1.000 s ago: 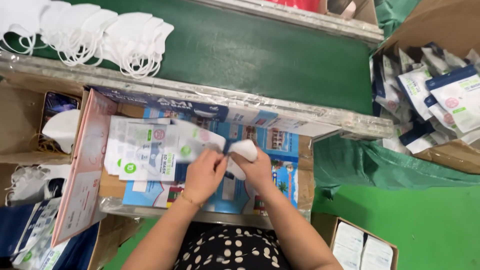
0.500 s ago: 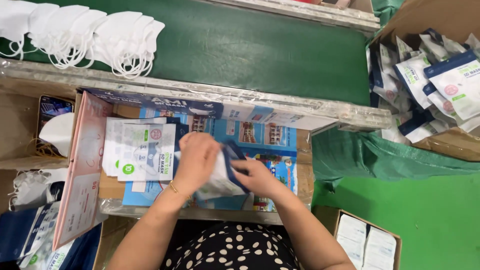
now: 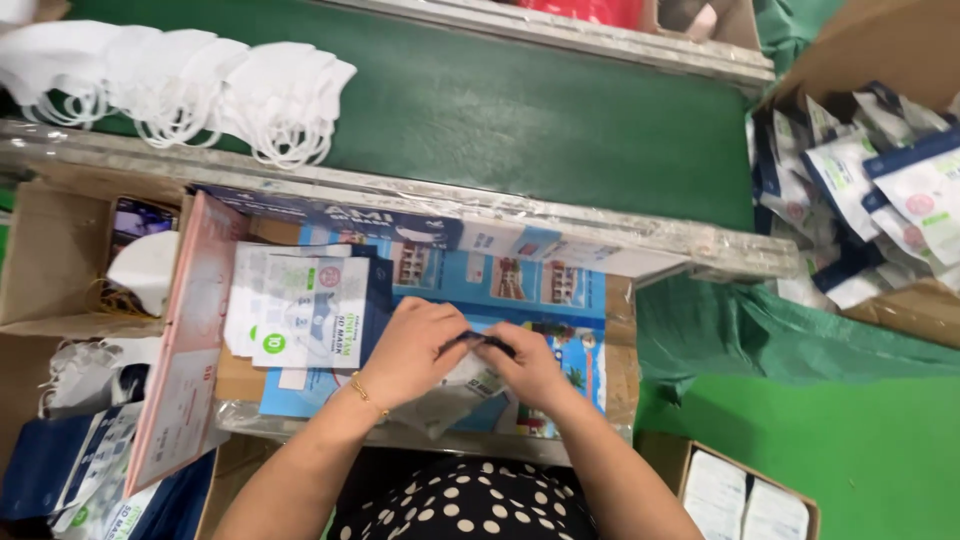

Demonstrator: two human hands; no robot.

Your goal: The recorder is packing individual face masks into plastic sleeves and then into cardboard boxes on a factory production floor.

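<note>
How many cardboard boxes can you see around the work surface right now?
3. One cardboard box at the left holds a white mask; one at the upper right is full of packets; one at the bottom right holds white packs. Others may be hidden.

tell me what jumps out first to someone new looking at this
Low in the middle, the left hand and right hand press together on a small pouch over a blue printed work surface. Behind them a green belt carries a row of white masks at upper left. At right, a cardboard box is heaped with sealed pouches.
</note>
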